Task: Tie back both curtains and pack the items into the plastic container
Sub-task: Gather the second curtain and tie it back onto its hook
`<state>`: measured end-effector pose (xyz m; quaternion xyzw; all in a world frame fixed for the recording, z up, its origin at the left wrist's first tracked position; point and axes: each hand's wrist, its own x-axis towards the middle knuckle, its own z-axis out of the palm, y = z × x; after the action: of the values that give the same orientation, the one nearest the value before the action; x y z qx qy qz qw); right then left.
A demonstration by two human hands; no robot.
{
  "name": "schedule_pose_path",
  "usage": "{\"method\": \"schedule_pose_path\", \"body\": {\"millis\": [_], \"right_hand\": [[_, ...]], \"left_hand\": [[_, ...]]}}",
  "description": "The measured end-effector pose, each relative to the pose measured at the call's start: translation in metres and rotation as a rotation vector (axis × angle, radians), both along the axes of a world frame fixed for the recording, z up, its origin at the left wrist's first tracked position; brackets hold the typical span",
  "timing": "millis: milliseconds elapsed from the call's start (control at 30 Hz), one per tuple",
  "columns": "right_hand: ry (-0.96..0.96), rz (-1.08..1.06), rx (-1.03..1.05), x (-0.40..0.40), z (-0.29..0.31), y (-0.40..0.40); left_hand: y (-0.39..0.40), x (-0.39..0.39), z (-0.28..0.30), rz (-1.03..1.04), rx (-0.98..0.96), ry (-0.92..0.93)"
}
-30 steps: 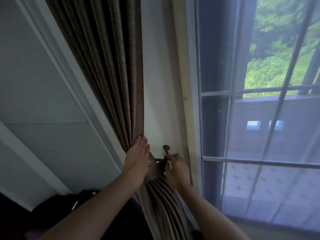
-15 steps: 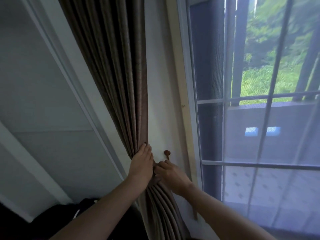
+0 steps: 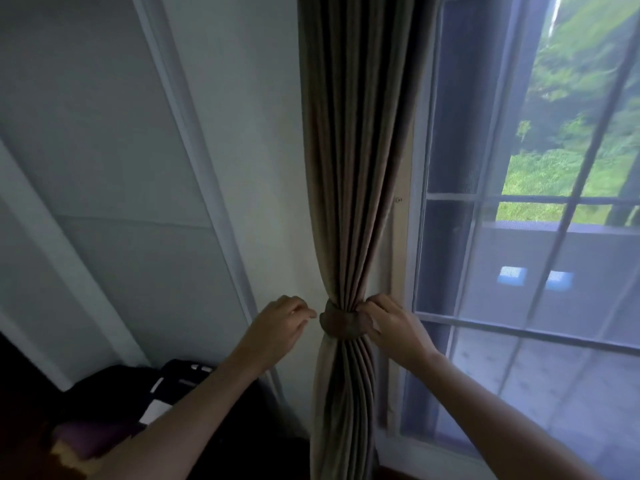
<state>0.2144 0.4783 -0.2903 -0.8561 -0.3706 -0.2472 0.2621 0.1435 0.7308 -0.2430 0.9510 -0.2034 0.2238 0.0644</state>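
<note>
Big window fills your right side, its pale frame running top to bottom just right of the curtain, with a horizontal bar crossing at about the height of your hands. On your left, a wall with slanting white trim, and there's a bare strip of it between that trim and the curtain.

The brown curtain hangs straight down the middle, gathered tight into a narrow waist by a tie-back of the same brown, then fanning out again below toward the floor. Its right edge lies against the window frame; its left edge stands free with wall behind it.

Down in the near left corner sits a dark bag, well apart from the curtain's lower folds.

Your right hand is at the tie-back's right end, fingers curled and pinching it there. Your left hand is just beside the band's left end, a sliver of wall showing between them, fingers loosely curled and holding nothing.
</note>
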Motion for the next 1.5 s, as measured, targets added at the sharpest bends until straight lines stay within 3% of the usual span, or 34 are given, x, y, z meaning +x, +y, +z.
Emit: {"method": "schedule_pose_path", "body": {"millis": [133, 267, 400, 433, 533, 600, 733, 867, 967, 1067, 1200, 1367, 1500], "right_hand": [[-0.083, -0.05, -0.086, -0.004, 0.008, 0.005], [0.022, -0.149, -0.05, -0.004, 0.013, 0.011], [0.23, -0.317, 0.182, -0.013, 0.01, -0.001], [0.334, -0.394, 0.163, -0.015, 0.008, -0.006], [0.572, -0.485, -0.179, -0.02, -0.01, -0.011], [0.669, -0.469, -0.208, -0.023, -0.018, -0.006], [0.647, -0.467, -0.245, -0.025, -0.029, 0.009], [0.609, -0.505, -0.25, -0.03, -0.034, 0.012], [0.639, -0.506, -0.264, -0.03, -0.029, 0.013], [0.637, -0.484, -0.252, -0.03, -0.032, 0.015], [0.649, -0.493, -0.198, -0.035, -0.037, 0.019], [0.622, -0.532, -0.218, -0.035, -0.04, 0.017], [0.724, -0.481, -0.151, -0.029, -0.038, 0.007]], "left_hand": [[-0.026, 0.019, -0.005, -0.008, 0.0, 0.033], [-0.042, 0.031, -0.009, 0.061, -0.007, 0.067], [-0.04, 0.033, -0.023, 0.153, -0.298, 0.083], [-0.039, 0.033, -0.026, 0.174, -0.387, 0.092], [-0.041, 0.033, -0.027, 0.184, -0.529, 0.113], [-0.046, 0.036, -0.019, 0.166, -0.562, 0.143], [-0.057, 0.04, -0.009, 0.137, -0.559, 0.197], [-0.053, 0.029, -0.031, 0.202, -0.696, 0.254], [-0.043, 0.017, -0.064, 0.288, -0.608, 0.305], [-0.041, 0.009, -0.086, 0.329, -0.471, 0.478], [-0.053, 0.02, -0.088, 0.345, -0.506, 0.581], [-0.062, 0.032, -0.095, 0.34, -0.475, 0.416], [-0.064, 0.033, -0.088, 0.301, -0.447, 0.447]]}}
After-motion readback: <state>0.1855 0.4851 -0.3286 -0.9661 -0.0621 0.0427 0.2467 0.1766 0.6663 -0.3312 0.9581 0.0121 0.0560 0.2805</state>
